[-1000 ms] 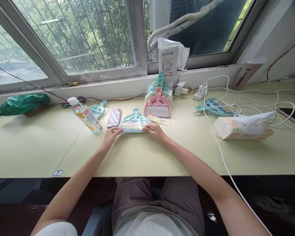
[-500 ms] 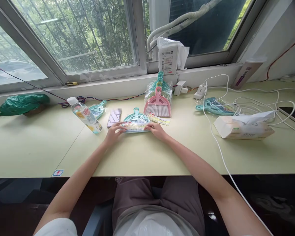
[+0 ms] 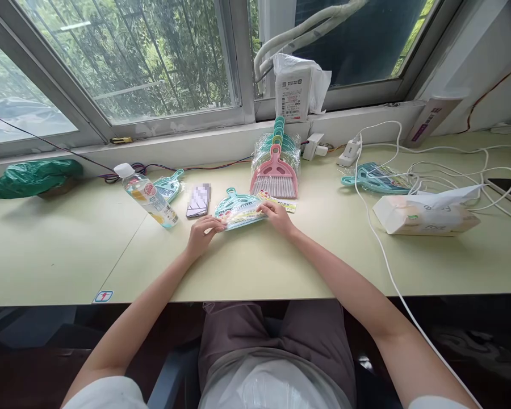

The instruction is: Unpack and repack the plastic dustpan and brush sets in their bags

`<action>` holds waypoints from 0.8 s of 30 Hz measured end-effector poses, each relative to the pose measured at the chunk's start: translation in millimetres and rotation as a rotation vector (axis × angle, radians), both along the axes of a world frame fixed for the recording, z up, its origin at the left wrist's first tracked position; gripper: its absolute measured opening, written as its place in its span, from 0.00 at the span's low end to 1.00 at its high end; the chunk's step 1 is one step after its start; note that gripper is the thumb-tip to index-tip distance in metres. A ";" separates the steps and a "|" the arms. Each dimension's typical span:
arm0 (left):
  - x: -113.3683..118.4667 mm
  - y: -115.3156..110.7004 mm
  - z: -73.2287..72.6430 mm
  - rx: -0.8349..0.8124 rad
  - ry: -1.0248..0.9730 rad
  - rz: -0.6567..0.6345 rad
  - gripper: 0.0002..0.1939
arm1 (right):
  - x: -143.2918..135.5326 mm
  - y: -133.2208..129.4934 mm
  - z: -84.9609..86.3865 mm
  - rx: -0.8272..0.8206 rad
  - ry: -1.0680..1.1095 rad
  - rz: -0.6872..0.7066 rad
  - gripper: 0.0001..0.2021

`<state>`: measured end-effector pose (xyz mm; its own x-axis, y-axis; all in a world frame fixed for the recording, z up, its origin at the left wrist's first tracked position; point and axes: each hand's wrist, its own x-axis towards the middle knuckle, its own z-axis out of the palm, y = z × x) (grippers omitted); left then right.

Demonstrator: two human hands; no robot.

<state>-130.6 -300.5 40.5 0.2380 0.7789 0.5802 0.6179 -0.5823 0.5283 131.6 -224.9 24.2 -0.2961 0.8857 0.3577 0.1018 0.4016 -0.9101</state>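
Note:
A mint-green dustpan and brush set (image 3: 241, 213) in clear wrapping, with a printed label along its wide edge, lies on the table, slightly turned, handle toward the window. My left hand (image 3: 203, 232) pinches its near left corner. Around its right corner are the closed fingers of my right hand (image 3: 277, 218). Just beyond my right hand, a yellow printed card (image 3: 286, 207) rests partly in front of a pink dustpan and brush (image 3: 275, 176). That pink set leans before several wrapped green sets (image 3: 278, 128). To the left of the held set lies a phone (image 3: 199, 200).
A drink bottle (image 3: 150, 196) stands left, near another wrapped green set (image 3: 170, 184). At right are a tissue pack (image 3: 426, 216), a further green set (image 3: 378, 179) and tangled white cables (image 3: 455, 165). A green plastic bag (image 3: 38, 177) sits far left.
The wrapped dustpan set has turned a little, its left corner now nearer me and its right side farther away. Both hands have stayed on it and shifted slightly right.

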 end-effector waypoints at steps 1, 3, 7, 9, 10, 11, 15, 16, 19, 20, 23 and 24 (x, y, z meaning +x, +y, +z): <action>3.9 -3.0 1.2 0.018 0.010 0.027 0.12 | 0.1 -0.7 1.4 0.011 -0.011 -0.024 0.17; 9.7 -8.2 2.4 0.060 0.051 0.087 0.14 | 0.5 -2.3 4.2 0.042 -0.055 -0.012 0.16; 11.9 -14.9 0.4 0.163 0.195 0.166 0.18 | 2.1 -6.0 7.4 0.150 -0.201 0.154 0.19; 11.1 -17.4 -0.6 0.203 0.257 0.181 0.19 | 2.9 -9.0 8.3 0.231 -0.275 0.154 0.22; 11.1 -18.8 -0.7 0.222 0.273 0.189 0.19 | 3.1 -11.2 9.1 0.295 -0.321 0.122 0.22; 11.7 -20.1 -0.3 0.242 0.276 0.199 0.19 | 2.9 -14.1 10.5 0.373 -0.371 0.082 0.22; 21.3 -26.0 4.5 0.315 0.255 0.205 0.15 | -3.7 -33.1 20.2 0.679 -0.508 0.023 0.20; 25.4 -27.5 6.5 0.328 0.250 0.185 0.14 | -6.8 -38.6 22.6 0.722 -0.519 0.034 0.17; 39.0 -31.1 14.5 0.323 0.206 0.055 0.09 | -15.6 -50.3 26.2 0.769 -0.520 0.058 0.09; 42.8 -31.9 17.8 0.299 0.185 -0.004 0.09 | -17.2 -51.6 26.0 0.763 -0.504 0.057 0.10; 48.2 -32.8 29.3 0.170 0.128 -0.152 0.15 | -15.6 -49.5 24.3 0.713 -0.406 0.007 0.12; 48.0 -32.4 33.8 0.122 0.120 -0.184 0.15 | -13.6 -48.2 24.1 0.696 -0.366 -0.031 0.11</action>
